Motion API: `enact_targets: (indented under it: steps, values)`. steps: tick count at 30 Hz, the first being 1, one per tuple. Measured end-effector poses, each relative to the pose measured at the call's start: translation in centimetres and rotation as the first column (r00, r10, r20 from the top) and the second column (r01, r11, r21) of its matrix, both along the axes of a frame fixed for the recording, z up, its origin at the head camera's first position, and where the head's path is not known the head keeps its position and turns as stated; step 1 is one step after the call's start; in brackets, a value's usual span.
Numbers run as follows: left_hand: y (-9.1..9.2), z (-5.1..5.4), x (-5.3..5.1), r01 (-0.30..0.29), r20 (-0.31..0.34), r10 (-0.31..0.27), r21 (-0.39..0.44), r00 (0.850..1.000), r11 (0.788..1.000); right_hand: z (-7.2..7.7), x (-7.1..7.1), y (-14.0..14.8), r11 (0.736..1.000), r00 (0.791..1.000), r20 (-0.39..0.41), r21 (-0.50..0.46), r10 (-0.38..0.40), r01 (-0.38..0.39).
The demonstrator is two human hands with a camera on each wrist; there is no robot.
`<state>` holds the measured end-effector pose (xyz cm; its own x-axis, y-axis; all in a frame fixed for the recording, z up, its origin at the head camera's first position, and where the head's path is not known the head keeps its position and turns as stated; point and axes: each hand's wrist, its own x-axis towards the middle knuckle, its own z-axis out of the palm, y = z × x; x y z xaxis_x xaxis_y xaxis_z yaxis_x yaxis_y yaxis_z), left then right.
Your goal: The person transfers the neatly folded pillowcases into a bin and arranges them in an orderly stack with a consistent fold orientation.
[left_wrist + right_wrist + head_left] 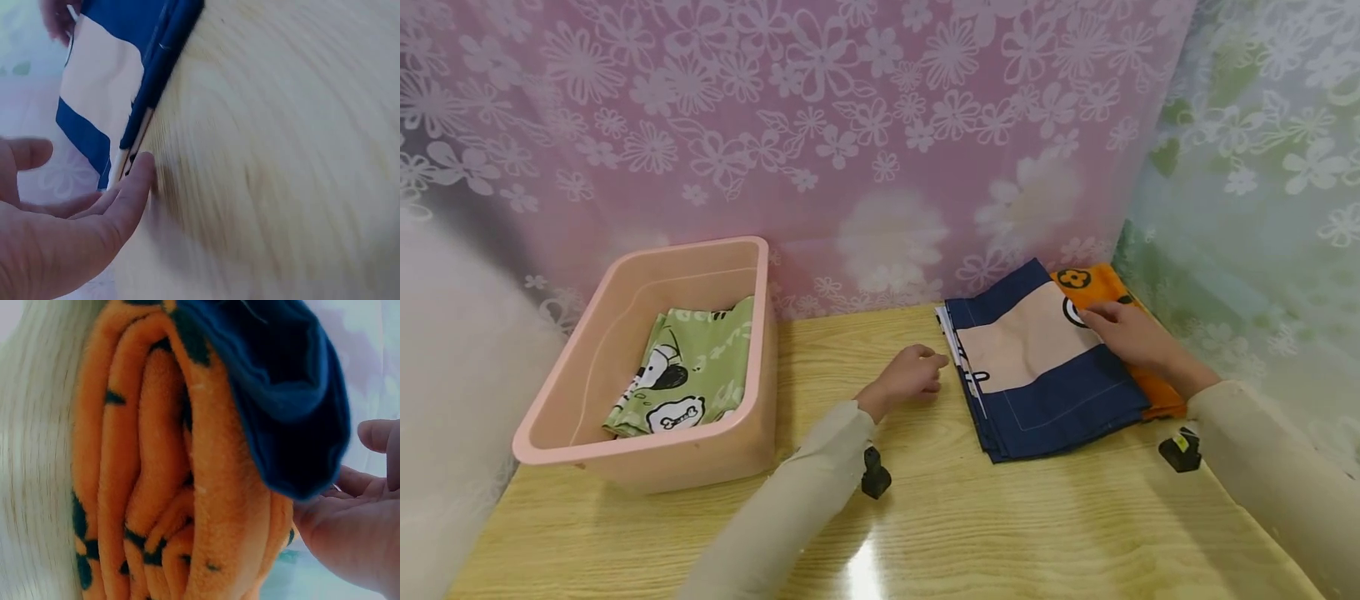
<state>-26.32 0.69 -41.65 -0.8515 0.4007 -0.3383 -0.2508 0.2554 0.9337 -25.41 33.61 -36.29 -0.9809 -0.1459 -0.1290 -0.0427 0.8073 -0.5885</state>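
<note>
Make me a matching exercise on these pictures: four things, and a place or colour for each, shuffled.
Things:
1. tub
2. green cloth
3. orange cloth
4. blue-and-beige cloth

Places or colours:
A. partly under another cloth
B. beside the left hand
C. plain pink
D. inside the tub

Right pairs: 1-C, 2-D, 3-A, 4-B.

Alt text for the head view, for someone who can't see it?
Left hand and right hand at opposite sides of a folded navy cloth that partly covers an orange cloth on a table. At left, a pink bin holds a green cloth.
</note>
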Motion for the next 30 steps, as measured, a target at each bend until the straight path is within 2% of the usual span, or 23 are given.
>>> enact_targets:
  steps: [4, 8, 11, 17, 23, 27, 30]
  values:
    - [1.2, -0.3, -0.1, -0.108, 0.135, 0.089, 0.14, 0.987, 0.984, -0.4, -0.2, 0.5, 0.999, 0.999, 0.05, -0.034, -0.017, 0.018]
    - [2.2, -0.2, -0.2, -0.226, 0.249, 0.171, 0.212, 0.953, 0.951, -0.8, -0.4, 0.7, 0.999, 0.996, 0.085, -0.039, -0.027, 0.03]
    - [2.8, -0.1, -0.4, -0.294, 0.286, 0.221, 0.247, 0.933, 0.923, -1.0, -0.5, 0.7, 0.999, 0.994, 0.106, -0.031, -0.037, 0.04]
    - [3.9, -0.1, -1.0, -0.338, 0.327, 0.238, 0.292, 0.915, 0.895, -1.5, -0.6, 0.7, 0.997, 0.988, 0.134, -0.024, -0.074, 0.078]
    - [4.8, -1.1, -1.4, -0.361, 0.378, 0.246, 0.271, 0.892, 0.892, -1.9, -0.8, 0.9, 0.992, 0.978, 0.182, -0.062, -0.098, 0.111]
    - [5.4, -1.5, -1.6, -0.36, 0.367, 0.254, 0.254, 0.895, 0.898, -2.3, -0.8, 1.1, 0.98, 0.972, 0.212, -0.151, -0.099, 0.133]
    - [5.9, -1.8, -1.7, -0.375, 0.336, 0.291, 0.219, 0.896, 0.901, -2.6, -0.9, 1.3, 0.965, 0.967, 0.238, -0.221, -0.086, 0.141]
